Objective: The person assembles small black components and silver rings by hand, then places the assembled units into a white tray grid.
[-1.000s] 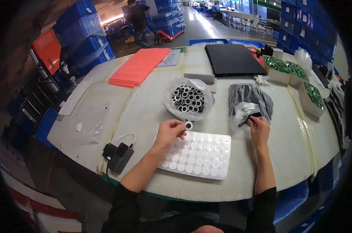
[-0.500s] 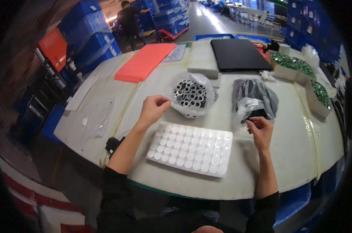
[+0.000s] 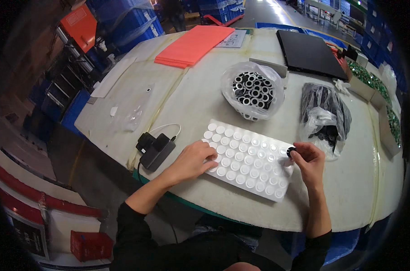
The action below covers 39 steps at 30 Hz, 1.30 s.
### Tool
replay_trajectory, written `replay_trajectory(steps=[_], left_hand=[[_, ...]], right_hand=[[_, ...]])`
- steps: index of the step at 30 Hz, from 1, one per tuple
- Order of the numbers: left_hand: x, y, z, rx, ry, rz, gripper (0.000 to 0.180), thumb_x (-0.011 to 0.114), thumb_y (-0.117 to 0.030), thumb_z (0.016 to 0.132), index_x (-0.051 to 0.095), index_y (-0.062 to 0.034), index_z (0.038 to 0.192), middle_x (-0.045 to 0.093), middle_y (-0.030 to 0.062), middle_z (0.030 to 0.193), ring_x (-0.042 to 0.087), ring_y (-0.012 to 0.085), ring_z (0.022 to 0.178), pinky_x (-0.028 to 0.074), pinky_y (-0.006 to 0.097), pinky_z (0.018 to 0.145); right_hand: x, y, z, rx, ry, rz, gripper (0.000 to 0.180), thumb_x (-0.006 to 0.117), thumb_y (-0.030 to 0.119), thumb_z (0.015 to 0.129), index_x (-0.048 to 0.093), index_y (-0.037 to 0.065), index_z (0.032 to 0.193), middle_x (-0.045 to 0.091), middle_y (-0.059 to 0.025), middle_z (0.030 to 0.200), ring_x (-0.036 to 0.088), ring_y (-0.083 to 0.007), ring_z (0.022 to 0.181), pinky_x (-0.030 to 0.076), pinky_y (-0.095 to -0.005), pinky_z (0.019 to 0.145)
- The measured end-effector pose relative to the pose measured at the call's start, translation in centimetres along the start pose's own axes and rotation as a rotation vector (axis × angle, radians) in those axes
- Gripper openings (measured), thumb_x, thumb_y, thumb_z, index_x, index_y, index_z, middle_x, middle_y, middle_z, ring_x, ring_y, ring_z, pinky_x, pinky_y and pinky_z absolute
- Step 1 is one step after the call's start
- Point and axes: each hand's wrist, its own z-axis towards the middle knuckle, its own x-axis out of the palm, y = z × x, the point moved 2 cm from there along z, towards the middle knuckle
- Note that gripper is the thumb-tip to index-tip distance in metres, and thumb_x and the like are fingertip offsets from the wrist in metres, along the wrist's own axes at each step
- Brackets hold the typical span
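In front of me lies a white tray (image 3: 244, 159) with rows of round white discs, set at a slant. My left hand (image 3: 192, 160) rests over its left end, fingers curled down onto the discs there; whatever they may pinch is hidden. Above the tray's right end, my right hand (image 3: 310, 161) pinches a small black round part (image 3: 291, 151) between thumb and fingertips. Behind the tray stands a clear plastic bag of black and white rings (image 3: 254, 92). To its right, another clear bag (image 3: 324, 108) holds black parts, its mouth facing me.
A black power adapter (image 3: 156, 151) with a white cable sits left of the tray. Farther back are salmon-coloured sheets (image 3: 193, 45) and a black flat panel (image 3: 311, 54). Cartons of small green parts (image 3: 369, 81) line the right edge. One loose ring (image 3: 148, 90) lies at left.
My left hand has come down from beside the ring bag onto the tray's left end. My right hand has moved from the bag of black parts to the tray, carrying a black round part.
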Motion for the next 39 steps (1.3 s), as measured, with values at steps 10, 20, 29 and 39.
replay_trajectory(steps=[10, 20, 29, 39], left_hand=[[1.6, -1.7, 0.6, 0.312, 0.021, 0.503, 0.01, 0.06, -0.01, 0.074, 0.054, -0.0029, 0.071, 0.058, 0.0093, 0.075, 0.057, 0.0264, 0.076, 0.047, 0.039, 0.064], [-1.7, 0.0, 2.7, -0.224, -0.2, -0.648, 0.009, 0.062, -0.004, 0.084, 0.062, 0.0031, 0.089, 0.067, 0.0099, 0.082, 0.066, 0.0139, 0.078, 0.05, 0.024, 0.068], [4.6, -8.2, 6.4, 0.013, -0.216, -0.839, 0.012, 0.065, -0.006, 0.084, 0.063, 0.0026, 0.092, 0.069, 0.0099, 0.083, 0.067, 0.0154, 0.079, 0.051, 0.024, 0.067], [6.9, -8.5, 7.1, -0.084, -0.226, -0.918, 0.01, 0.065, -0.005, 0.083, 0.066, 0.0007, 0.092, 0.067, 0.0089, 0.088, 0.066, 0.0143, 0.075, 0.053, 0.024, 0.06]], right_hand=[[1.4, 0.6, -0.9, 0.14, 0.046, 0.045, 0.021, 0.071, 0.002, 0.078, 0.065, -0.005, 0.097, 0.068, -0.0114, 0.085, 0.065, -0.0133, 0.072, 0.054, -0.0253, 0.066], [1.5, 0.5, -1.5, 0.185, 0.156, 0.077, 0.016, 0.067, 0.0, 0.081, 0.066, -0.007, 0.096, 0.068, -0.0134, 0.084, 0.066, -0.0162, 0.072, 0.055, -0.0271, 0.067], [3.0, 0.7, -2.5, 0.296, 0.081, 0.232, 0.019, 0.064, 0.004, 0.085, 0.064, -0.008, 0.1, 0.067, -0.0149, 0.088, 0.068, -0.0197, 0.076, 0.058, -0.0286, 0.068], [3.1, 0.4, -2.5, 0.32, 0.093, 0.332, 0.02, 0.062, 0.004, 0.087, 0.062, -0.01, 0.102, 0.067, -0.0166, 0.091, 0.067, -0.0197, 0.08, 0.057, -0.0286, 0.072]])
